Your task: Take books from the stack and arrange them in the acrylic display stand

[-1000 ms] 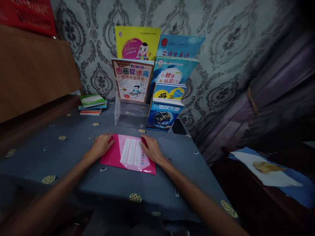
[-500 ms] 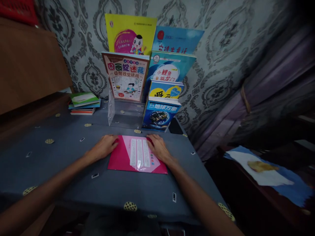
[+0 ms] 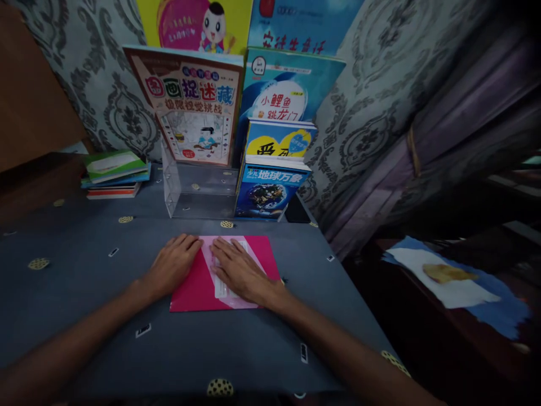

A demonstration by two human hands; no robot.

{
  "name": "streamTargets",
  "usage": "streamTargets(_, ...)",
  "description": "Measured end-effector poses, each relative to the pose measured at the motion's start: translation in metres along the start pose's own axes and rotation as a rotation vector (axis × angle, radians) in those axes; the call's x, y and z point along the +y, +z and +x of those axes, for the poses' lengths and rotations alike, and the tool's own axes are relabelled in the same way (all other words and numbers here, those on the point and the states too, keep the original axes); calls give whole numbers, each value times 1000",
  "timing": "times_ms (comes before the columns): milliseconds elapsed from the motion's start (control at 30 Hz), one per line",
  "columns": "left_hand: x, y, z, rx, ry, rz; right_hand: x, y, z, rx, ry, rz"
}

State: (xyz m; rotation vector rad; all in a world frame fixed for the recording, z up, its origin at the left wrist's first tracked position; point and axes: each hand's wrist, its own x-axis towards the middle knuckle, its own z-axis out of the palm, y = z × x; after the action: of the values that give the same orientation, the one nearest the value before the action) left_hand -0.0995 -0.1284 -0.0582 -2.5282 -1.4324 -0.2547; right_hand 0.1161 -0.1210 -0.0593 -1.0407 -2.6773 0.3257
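Observation:
A thin pink book [image 3: 192,290] lies flat on the table, its printed panel of text partly covered. My right hand [image 3: 239,268] rests flat across the middle of it, fingers stretched forward and to the left. At the book's upper left edge lies my left hand [image 3: 175,262], fingers extended and the tips touching the cover. Behind the book stands a clear acrylic book rack [image 3: 203,206]. On its left side a brown-bordered picture book [image 3: 198,113] leans upright; the right side holds a blue book with a globe [image 3: 266,194] in front.
Further books, one teal [image 3: 313,73] and one yellow [image 3: 147,22], rise at the back of the rack. A stack of books [image 3: 114,175] lies at the back left. A dark flat object [image 3: 298,211] sits right of the rack. A purple curtain [image 3: 380,169] hangs at the right.
My right hand has slid left from the book's right edge onto its middle. My left hand stays by the left edge. The view has moved closer to the rack.

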Motion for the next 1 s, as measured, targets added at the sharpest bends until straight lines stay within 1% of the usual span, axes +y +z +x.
streamTargets(100, -2, 5, -1, 15, -2, -11, 8, -8, -9, -7, 65, -13)
streamTargets(200, -2, 6, -1, 11, -11, -17, 24, -17, -23, 1, 153, -39)
streamTargets(367, -3, 2, 1, 11, 3, -13, 52, -23, -44, 103, 302, -111)
streamTargets(433, -2, 2, 4, 9, 40, -18, 59, -22, -48, 129, 314, -127)
streamTargets(600, 10, 7, 23, -15, 232, -128, 61, -19, -50, 160, 308, -136)
streamTargets(667, 15, 8, 30, -32, 263, -153, 61, -18, -50, 161, 305, -128)
streamTargets(733, 16, 7, 33, -59, 266, -156, 62, -16, -51, 164, 303, -122)
streamTargets(833, 4, 4, 25, -89, 213, -139, 64, -14, -52, 173, 305, -122)
streamTargets(1000, -33, 0, -4, -75, 76, -129, 65, -12, -52, 182, 314, -123)
